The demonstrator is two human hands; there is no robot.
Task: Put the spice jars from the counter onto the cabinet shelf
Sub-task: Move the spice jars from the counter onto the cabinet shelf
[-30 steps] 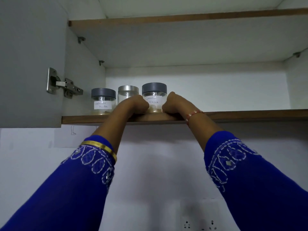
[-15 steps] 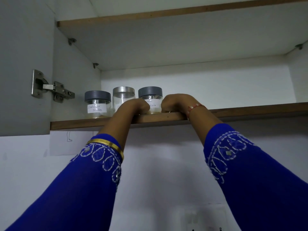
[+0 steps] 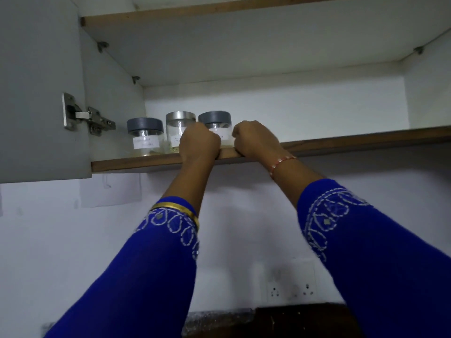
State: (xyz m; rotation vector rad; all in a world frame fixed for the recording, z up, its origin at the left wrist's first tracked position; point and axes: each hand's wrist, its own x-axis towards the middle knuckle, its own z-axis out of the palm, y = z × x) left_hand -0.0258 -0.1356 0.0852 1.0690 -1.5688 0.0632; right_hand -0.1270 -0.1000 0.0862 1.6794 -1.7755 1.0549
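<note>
Three clear spice jars with white labels stand on the left part of the cabinet shelf [image 3: 366,139]. The left jar [image 3: 145,136] has a grey lid and the middle jar [image 3: 180,125] a steel lid. The right jar [image 3: 214,121] also has a grey lid and stands between my two hands. My left hand [image 3: 199,145] curls against its left side, also covering part of the middle jar. My right hand [image 3: 256,140] curls against its right side, with the wrist over the shelf's wooden front edge. The jar's lower half is hidden behind my fingers.
The open cabinet door [image 3: 41,93] with its metal hinge [image 3: 85,117] hangs at the left. An upper shelf [image 3: 244,45] roofs the compartment. The shelf runs on to the right of my hands. A wall socket [image 3: 290,289] sits below, above a dark counter [image 3: 280,320].
The grey-lidded jar between my hands has slid back from the shelf's front edge to level with the steel-lidded jar. My hands stay on both its sides.
</note>
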